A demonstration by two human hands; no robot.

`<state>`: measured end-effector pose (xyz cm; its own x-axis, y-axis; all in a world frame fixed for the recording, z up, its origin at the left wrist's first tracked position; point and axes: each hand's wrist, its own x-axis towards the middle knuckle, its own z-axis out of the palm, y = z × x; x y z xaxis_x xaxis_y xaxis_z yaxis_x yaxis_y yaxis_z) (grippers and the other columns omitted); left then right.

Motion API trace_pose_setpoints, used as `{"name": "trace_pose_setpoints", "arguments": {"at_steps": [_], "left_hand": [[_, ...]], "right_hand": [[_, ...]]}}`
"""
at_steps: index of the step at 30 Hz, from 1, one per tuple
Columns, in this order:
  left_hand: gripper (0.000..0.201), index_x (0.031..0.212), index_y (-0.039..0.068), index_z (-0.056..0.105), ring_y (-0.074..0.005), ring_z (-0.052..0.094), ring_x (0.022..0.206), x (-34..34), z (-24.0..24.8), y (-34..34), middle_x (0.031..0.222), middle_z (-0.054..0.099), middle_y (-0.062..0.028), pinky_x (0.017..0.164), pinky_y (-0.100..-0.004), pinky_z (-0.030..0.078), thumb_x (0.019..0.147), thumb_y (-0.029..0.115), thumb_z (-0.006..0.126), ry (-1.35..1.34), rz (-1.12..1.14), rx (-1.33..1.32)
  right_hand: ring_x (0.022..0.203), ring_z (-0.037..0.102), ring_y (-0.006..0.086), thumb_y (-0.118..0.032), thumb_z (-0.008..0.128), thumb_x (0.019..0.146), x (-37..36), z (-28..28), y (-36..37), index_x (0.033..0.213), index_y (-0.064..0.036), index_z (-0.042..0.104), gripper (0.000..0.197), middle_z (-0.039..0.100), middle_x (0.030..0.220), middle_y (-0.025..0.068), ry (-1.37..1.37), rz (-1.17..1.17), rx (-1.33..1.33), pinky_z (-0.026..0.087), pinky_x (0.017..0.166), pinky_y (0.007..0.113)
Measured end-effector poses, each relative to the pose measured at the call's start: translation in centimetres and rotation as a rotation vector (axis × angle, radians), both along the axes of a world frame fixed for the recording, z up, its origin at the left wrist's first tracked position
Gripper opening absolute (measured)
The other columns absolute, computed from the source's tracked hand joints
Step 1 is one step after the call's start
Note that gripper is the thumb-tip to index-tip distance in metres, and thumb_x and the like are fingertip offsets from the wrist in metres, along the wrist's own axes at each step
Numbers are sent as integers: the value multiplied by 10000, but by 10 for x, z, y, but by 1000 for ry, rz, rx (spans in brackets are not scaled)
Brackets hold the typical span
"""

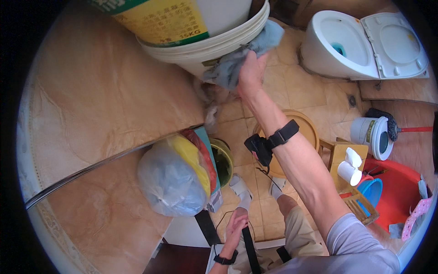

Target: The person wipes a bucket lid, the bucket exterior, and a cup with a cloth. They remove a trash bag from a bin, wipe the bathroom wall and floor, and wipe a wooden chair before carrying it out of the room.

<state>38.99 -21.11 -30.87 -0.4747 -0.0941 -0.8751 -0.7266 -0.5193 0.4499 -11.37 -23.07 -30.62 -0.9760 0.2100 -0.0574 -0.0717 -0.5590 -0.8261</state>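
Note:
My right arm reaches far forward, and my right hand (253, 75) is closed on a grey cloth (232, 66). The cloth lies against the side and lower rim of a big white plastic bucket (228, 20) with a yellow and green label. Part of the cloth sticks out past the fingers on the far side. Low in the view, my left hand (236, 224) rests against my left leg, its fingers loosely extended and nothing visible in them. A black strap with a small device (261, 148) sits around my right forearm.
A toilet (340, 43) with raised lid stands at far right. Below it are a white bucket with a brush (372, 132), a wooden stool (340, 157) bearing a paper roll, and a red tub (392, 192). Left of my feet are a bagged bundle (171, 180) and a yellowish bin (224, 160).

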Motion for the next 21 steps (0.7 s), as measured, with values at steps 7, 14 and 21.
{"name": "trace_pose_setpoints", "arguments": {"at_steps": [7,14,21], "left_hand": [[591,1465,73,272,-217,605,1048,-4,12,5,1173,604,-155,906,-325,488,942,71,548,104,87,2],[536,1427,42,329,-210,604,1055,-3,21,24,1164,614,-153,926,-327,479,938,46,548,99,23,-1],[510,1416,23,339,-201,596,1062,-13,29,22,1160,613,-154,946,-318,466,946,53,536,115,54,34]], "right_hand": [[1256,413,287,-11,415,834,2,-102,-7,1404,2,266,589,421,1391,165,-412,-27,203,301,1048,325],[1245,414,293,-77,474,849,39,-69,-41,1409,10,250,610,367,1429,167,-706,315,-62,336,1027,393],[1084,553,304,-147,433,947,32,9,-90,1203,20,482,310,562,1208,159,-858,491,-426,449,952,461]]}}
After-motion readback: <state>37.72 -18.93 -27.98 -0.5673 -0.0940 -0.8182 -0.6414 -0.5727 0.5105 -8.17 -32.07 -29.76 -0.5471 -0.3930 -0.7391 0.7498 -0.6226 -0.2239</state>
